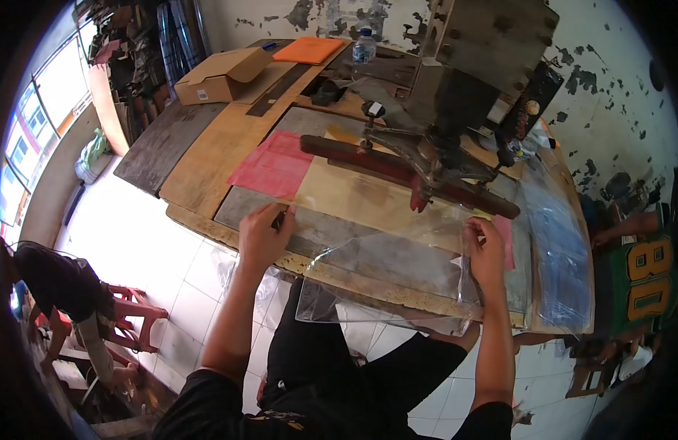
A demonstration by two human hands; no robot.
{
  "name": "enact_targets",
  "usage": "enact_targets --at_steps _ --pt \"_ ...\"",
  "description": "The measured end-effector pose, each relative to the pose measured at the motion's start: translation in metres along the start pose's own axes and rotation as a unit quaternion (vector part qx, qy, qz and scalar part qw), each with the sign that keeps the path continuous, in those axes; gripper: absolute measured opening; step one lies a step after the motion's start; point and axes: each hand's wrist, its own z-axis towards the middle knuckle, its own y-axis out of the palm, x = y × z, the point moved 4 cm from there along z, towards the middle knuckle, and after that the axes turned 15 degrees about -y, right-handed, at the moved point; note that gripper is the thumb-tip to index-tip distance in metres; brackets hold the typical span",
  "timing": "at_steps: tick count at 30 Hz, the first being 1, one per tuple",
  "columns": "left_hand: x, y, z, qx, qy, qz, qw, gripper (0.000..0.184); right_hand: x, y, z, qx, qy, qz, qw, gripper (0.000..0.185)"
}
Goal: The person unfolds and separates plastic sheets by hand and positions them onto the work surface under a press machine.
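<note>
A clear plastic sheet (387, 275) spans the space between my hands, its near part hanging over the table's front edge. My left hand (264, 233) is closed in a pinch at the sheet's far left corner. At the far right corner, my right hand (485, 253) pinches the same sheet between thumb and fingers. Beyond it lie a yellowish sheet (339, 187) and a red sheet (273, 165) on the grey machine bed (244, 209). Over them stands a press with a long dark-red bar (368, 163), above and apart from my hands.
To the right lies a stack of clear bluish plastic (555, 249). Farther back are a cardboard box (218, 77), an orange folded item (307, 50) and a water bottle (364, 48). One person (60, 293) is at lower left, another in a green shirt (639, 279) at right.
</note>
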Motion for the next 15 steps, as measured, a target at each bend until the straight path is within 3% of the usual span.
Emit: enact_targets --at_steps 5,6,9,11,15 --pt "0.000 0.001 0.001 -0.008 0.007 0.021 1.000 0.022 -0.011 -0.008 0.000 0.025 -0.023 -0.006 0.999 0.014" --pt "0.002 -0.002 0.002 -0.004 0.008 0.022 1.000 0.022 -0.015 -0.013 -0.005 0.069 -0.059 0.001 0.996 0.012" --pt "0.006 -0.004 0.002 -0.074 -0.061 0.014 0.995 0.025 -0.035 -0.026 -0.028 0.129 -0.097 0.006 0.987 0.010" --pt "0.015 0.000 -0.001 -0.100 0.030 0.067 0.992 0.035 -0.046 -0.032 -0.052 0.145 -0.097 -0.001 0.985 0.011" --pt "0.044 0.023 -0.037 -0.152 0.114 0.075 0.979 0.050 -0.049 -0.036 -0.106 0.232 -0.144 0.007 0.962 0.019"
